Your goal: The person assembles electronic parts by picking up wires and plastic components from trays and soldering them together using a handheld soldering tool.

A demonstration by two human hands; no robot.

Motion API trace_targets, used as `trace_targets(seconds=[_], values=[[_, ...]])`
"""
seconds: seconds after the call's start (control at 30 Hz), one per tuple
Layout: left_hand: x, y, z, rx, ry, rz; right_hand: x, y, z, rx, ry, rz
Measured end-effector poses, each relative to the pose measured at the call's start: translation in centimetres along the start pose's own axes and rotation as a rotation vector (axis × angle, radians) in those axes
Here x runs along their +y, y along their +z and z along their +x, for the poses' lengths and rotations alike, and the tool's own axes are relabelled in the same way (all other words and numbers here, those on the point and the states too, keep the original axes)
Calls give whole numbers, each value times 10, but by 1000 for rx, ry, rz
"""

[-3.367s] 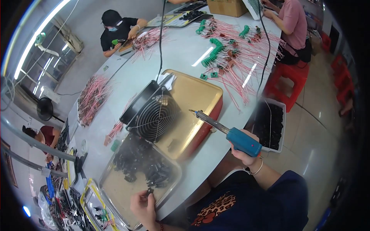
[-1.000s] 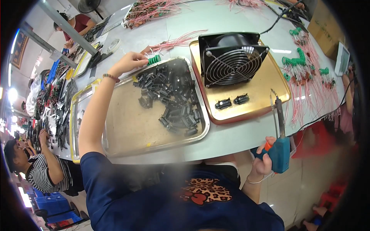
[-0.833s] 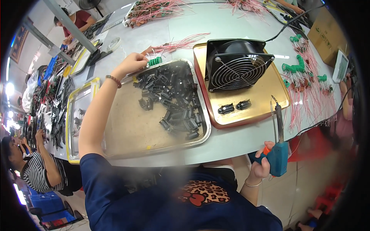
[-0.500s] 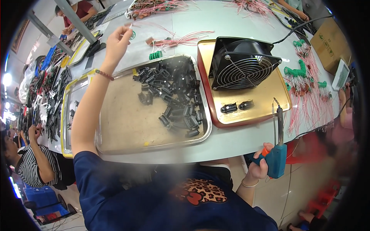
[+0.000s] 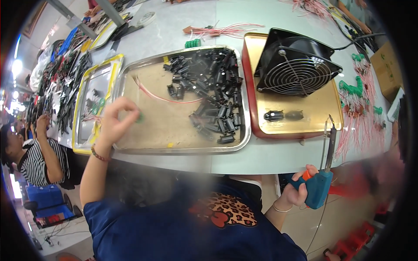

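Note:
My left hand (image 5: 116,124) is over the left part of a metal-rimmed tray, its fingers pinched together. A small green part (image 5: 139,116), blurred, shows at the fingertips, and a thin pink-and-white wire (image 5: 165,100) arcs across the tray nearby. My right hand (image 5: 297,191) grips a teal soldering gun (image 5: 320,188) with an orange trigger, its tip (image 5: 330,118) pointing up beside the gold tray (image 5: 278,127). Two small black housings (image 5: 273,115) lie in that gold tray, below a black fan (image 5: 300,65). Many black housings (image 5: 209,78) are heaped in the metal-rimmed tray (image 5: 183,150).
A yellow-edged tray (image 5: 82,108) with green parts and wires stands at the left. Green coils with pink wires (image 5: 350,89) lie right of the fan, and a wire bundle (image 5: 226,30) lies behind the tray. A co-worker in a striped shirt (image 5: 41,161) sits at left.
My left hand has come down and nearer from the table's far side to the tray, with the green part and wire. My right hand still holds the soldering gun. The whole view has shifted.

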State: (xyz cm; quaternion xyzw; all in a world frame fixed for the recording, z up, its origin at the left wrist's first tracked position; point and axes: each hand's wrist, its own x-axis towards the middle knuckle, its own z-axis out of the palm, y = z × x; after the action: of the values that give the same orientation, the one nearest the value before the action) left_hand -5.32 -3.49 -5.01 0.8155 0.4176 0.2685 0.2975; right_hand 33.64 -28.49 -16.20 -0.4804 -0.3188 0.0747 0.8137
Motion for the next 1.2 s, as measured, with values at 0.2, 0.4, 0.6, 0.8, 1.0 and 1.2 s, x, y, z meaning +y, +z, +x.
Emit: trace_targets(seconds=[0.2, 0.4, 0.6, 0.8, 1.0, 1.2], values=[[-3, -1, 0, -139, -156, 98, 8, -1, 4, -14, -17, 33], [-31, -10, 25, 158, -226, 67, 4, 7, 4, 23, -43, -15], [-23, 14, 30, 14, -346, 152, 12, 1, -4, 41, 11, -14], [-37, 18, 27, 139, -353, -29, 5, 1, -2, 16, 13, 17], [-59, 20, 26, 187, -323, -210, 10, 0, 5, -46, -19, 1], [-61, 18, 25, 181, -267, -453, 17, -2, 0, -41, -39, -33]])
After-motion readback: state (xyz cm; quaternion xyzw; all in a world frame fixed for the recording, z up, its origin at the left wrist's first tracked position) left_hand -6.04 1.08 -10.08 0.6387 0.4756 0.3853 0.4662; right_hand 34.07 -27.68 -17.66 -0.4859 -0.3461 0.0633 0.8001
